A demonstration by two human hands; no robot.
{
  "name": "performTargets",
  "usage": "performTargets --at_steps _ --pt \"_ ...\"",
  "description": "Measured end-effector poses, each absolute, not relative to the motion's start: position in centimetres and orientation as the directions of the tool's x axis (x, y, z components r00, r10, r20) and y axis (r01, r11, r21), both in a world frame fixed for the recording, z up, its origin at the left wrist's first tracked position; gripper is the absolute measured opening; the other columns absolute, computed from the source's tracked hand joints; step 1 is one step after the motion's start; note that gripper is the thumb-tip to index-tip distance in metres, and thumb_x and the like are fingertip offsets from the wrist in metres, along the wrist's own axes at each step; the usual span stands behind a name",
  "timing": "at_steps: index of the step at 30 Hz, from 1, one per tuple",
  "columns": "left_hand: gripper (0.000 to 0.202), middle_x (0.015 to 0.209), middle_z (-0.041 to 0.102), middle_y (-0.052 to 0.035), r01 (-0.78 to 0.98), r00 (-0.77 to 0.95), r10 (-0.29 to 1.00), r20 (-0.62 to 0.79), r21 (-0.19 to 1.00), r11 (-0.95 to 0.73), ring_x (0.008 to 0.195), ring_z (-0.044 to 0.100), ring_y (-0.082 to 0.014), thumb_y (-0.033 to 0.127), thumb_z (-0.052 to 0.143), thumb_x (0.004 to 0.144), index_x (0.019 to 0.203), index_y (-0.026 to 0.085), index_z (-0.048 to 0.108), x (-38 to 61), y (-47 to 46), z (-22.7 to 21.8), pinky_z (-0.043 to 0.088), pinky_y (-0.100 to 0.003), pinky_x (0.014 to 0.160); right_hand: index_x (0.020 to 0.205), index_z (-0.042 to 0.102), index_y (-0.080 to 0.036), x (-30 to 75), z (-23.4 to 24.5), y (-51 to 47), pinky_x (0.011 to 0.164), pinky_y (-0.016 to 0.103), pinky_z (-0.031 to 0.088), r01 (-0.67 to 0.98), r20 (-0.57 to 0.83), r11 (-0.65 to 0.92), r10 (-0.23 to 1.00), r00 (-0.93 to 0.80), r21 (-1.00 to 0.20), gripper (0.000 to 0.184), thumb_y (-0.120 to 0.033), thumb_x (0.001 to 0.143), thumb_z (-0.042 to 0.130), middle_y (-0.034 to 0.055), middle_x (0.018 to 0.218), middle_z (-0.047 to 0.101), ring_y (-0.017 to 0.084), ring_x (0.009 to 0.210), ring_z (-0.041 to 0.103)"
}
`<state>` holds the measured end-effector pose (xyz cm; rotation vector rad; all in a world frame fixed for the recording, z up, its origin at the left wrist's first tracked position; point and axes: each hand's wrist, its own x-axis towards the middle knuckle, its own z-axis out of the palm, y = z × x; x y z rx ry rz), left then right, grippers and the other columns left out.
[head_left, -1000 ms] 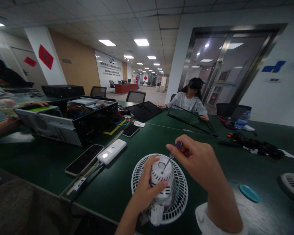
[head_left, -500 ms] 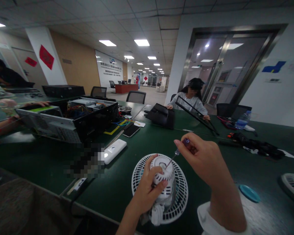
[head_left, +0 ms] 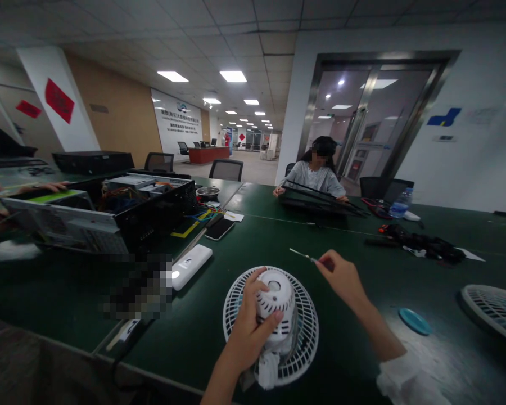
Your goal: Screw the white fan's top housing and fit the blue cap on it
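A white fan motor housing [head_left: 283, 301] sits on top of a round white fan grille [head_left: 307, 332] on the green table. My left hand [head_left: 251, 326] is wrapped round the left side of the housing, thumb in front and fingers over the top. To the right and a little above the grille, my right hand [head_left: 339, 277] pinches a screwdriver [head_left: 302, 255] by its handle, which the fingers mostly cover. The screwdriver's shaft points left, and its tip is in the air apart from the housing.
An open computer case [head_left: 122, 216] stands at left with another person's hand on it. A white power bank [head_left: 193, 265] and a phone [head_left: 220, 228] lie nearer. To the right are a teal disc [head_left: 415, 321] and another white grille [head_left: 493, 306]. Opposite, a person [head_left: 314, 171] holds a black frame [head_left: 320, 199].
My right hand has drawn the screwdriver off the housing and swung it to point left. My left hand stays on the housing. Across the table, the person's black frame has been lowered.
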<state>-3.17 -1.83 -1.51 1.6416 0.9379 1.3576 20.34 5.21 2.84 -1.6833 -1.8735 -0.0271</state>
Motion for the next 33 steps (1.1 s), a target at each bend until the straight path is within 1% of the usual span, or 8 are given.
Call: performTargets --at_steps 8,13,16,20,23,28,30,33 --pt "0.040 0.138 0.032 -0.0084 -0.055 0.088 0.929 0.359 0.933 -0.355 0.127 0.032 -0.0269 0.031 0.057 0.078 0.112 0.025 0.037 -2.7 -1.8 -1.8 0.022 -0.045 0.105 0.080 0.061 -0.019 23.3 -4.5 4.9 0.068 0.026 0.046 0.972 0.287 0.091 0.957 -0.027 -0.214 0.012 -0.026 0.078 0.051 0.0044 0.081 0.066 0.017 0.077 0.061" --pt "0.055 0.138 0.035 -0.0073 -0.084 0.107 0.948 0.300 0.953 -0.293 0.126 0.034 -0.0273 0.031 0.059 0.076 0.124 0.026 0.031 -2.8 -2.0 -1.3 0.025 -0.044 0.105 0.102 0.060 -0.011 29.8 -4.1 3.4 0.084 0.043 0.041 0.969 0.324 -0.217 0.914 0.243 -0.115 0.032 -0.021 0.082 0.037 0.0186 0.113 0.057 0.030 0.106 0.051" --pt "0.062 0.136 0.036 -0.0084 -0.119 0.123 0.961 0.247 0.965 -0.232 0.124 0.038 -0.0287 0.031 0.060 0.075 0.128 0.025 0.029 -2.8 -2.0 -1.2 0.031 -0.043 0.102 0.100 0.061 -0.009 33.5 -3.9 1.6 0.074 0.055 0.041 0.912 0.307 -0.405 0.860 0.406 -0.071 0.037 -0.017 0.080 0.032 0.0258 0.107 0.058 0.039 0.100 0.053" --pt "0.067 0.132 0.042 -0.0086 -0.206 0.171 0.962 0.212 0.963 -0.176 0.119 0.044 -0.0292 0.030 0.062 0.074 0.130 0.026 0.026 -2.9 -1.9 -1.3 0.035 -0.044 0.100 0.083 0.067 -0.014 35.9 -4.0 -0.1 0.064 0.039 0.048 0.907 0.216 -0.416 0.882 0.420 -0.065 0.035 -0.008 0.074 0.034 0.0171 0.083 0.067 0.028 0.075 0.064" --pt "0.072 0.133 0.040 -0.0092 -0.200 0.193 0.959 0.207 0.965 -0.168 0.119 0.043 -0.0300 0.030 0.063 0.073 0.133 0.026 0.023 -3.1 -1.8 -1.3 0.035 -0.045 0.100 0.081 0.067 -0.012 35.5 -3.2 -0.3 0.063 0.038 0.049 0.918 0.213 -0.387 0.893 0.397 -0.086 0.035 -0.008 0.075 0.033 0.0187 0.082 0.067 0.028 0.071 0.065" --pt "0.074 0.135 0.038 -0.0103 -0.195 0.194 0.960 0.201 0.967 -0.164 0.122 0.041 -0.0305 0.032 0.064 0.073 0.134 0.024 0.022 -3.2 -1.7 -1.3 0.033 -0.045 0.102 0.103 0.061 -0.018 28.9 1.7 0.2 0.081 0.032 0.048 0.978 0.293 -0.142 0.939 0.183 -0.155 0.029 -0.026 0.082 0.041 0.0094 0.107 0.064 0.021 0.091 0.062" --pt "0.072 0.133 0.041 -0.0101 -0.222 0.207 0.956 0.208 0.962 -0.161 0.120 0.043 -0.0295 0.031 0.064 0.073 0.132 0.024 0.024 -3.2 -1.7 -1.3 0.033 -0.045 0.102 0.104 0.059 -0.020 24.2 4.4 0.1 0.080 0.029 0.048 0.958 0.363 0.161 0.929 -0.067 -0.236 0.028 -0.032 0.083 0.046 0.0064 0.104 0.065 0.018 0.089 0.062" --pt "0.069 0.132 0.041 -0.0095 -0.243 0.211 0.945 0.252 0.949 -0.199 0.120 0.043 -0.0280 0.029 0.064 0.074 0.131 0.023 0.025 -3.0 -1.6 -1.5 0.032 -0.043 0.103 0.097 0.060 -0.018 17.1 8.1 -0.2 0.080 0.028 0.047 0.734 0.455 0.635 0.742 -0.492 -0.241 0.019 -0.027 0.085 0.047 0.0065 0.097 0.066 0.016 0.089 0.061"
